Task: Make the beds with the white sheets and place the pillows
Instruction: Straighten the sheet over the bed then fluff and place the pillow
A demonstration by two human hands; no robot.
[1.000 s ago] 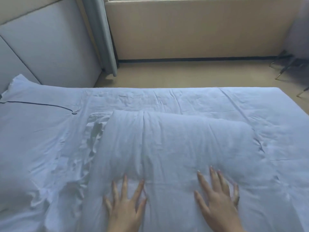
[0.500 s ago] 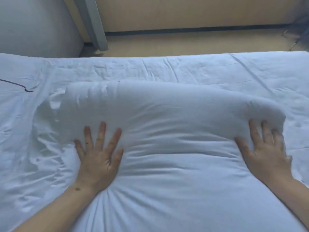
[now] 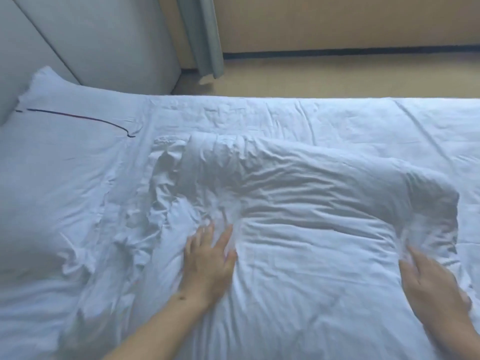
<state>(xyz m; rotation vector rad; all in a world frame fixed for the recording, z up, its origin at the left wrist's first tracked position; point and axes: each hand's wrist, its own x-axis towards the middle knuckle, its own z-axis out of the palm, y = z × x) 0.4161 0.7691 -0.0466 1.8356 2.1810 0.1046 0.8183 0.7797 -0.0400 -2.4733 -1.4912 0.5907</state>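
My left hand (image 3: 207, 258) lies flat with the fingers spread on the white pillow (image 3: 306, 224), pressing a dent into its soft, creased cotton near the left side. My right hand (image 3: 436, 284) is flat too, palm down at the pillow's right edge, its fingers blurred where they meet the bunched fabric. The pillow lies across the white sheet (image 3: 363, 120), puffed and rounded along its far edge, its loose left end crumpled into small folds. A second pillow (image 3: 52, 162), smoother and trimmed with a thin dark line, rests at the far left against the padded grey headboard (image 3: 104, 42). Beyond the bed's far edge runs a strip of bare tan floor (image 3: 337, 76), with a grey curtain (image 3: 205, 35) hanging down to it. Half a second ago my hands sat higher on the pillow; both have slid back toward me, and the cover is more wrinkled
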